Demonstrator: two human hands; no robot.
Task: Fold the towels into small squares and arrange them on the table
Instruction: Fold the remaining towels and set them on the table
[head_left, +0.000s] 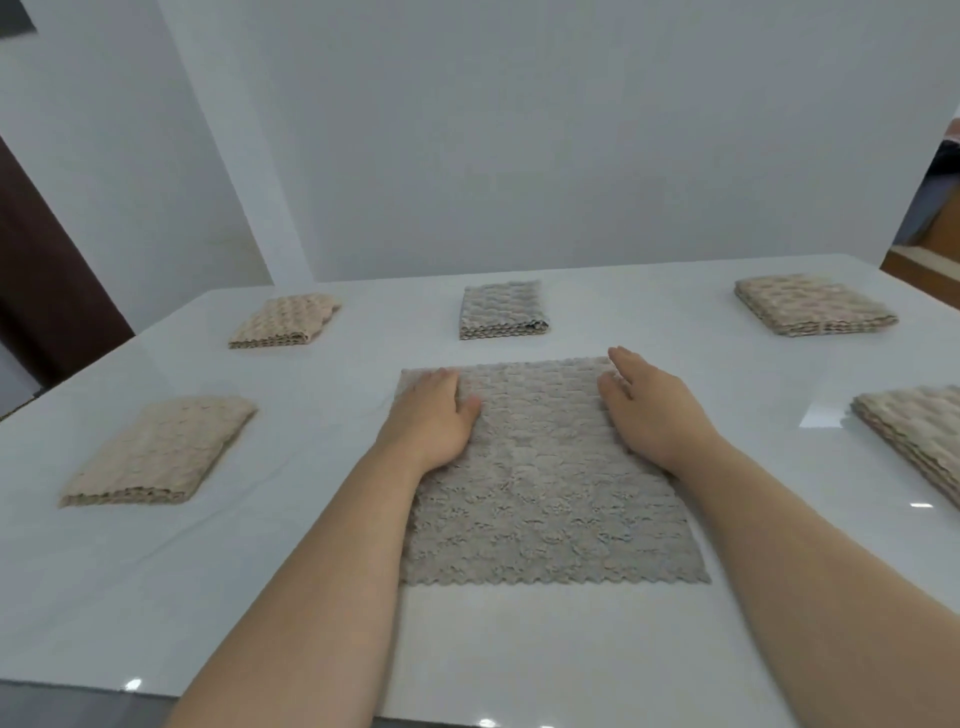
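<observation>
The grey towel (550, 499) lies spread flat in the middle of the frame, its zigzag near edge towards the bottom of the picture. Both hands are on its far half: the left hand (431, 415) by the upper left corner, the right hand (649, 410) by the upper right. Their fingers are stretched out and grip nothing. It looks like the smoothing step, just ahead of a fold.

Next, I'd guess, each hand has to pinch a corner and bring one edge over to meet the opposite one squarely.

Five folded towels sit around it:
- one at upper left (288, 319)
- one at middle left (161, 452)
- one at top centre (501, 309)
- one at upper right (813, 304)
- one cut off by the right edge (919, 436)

All lie well apart from the spread towel. The white table (260, 571) shows bare surface on both sides and along the bottom, so there is room to fold.
</observation>
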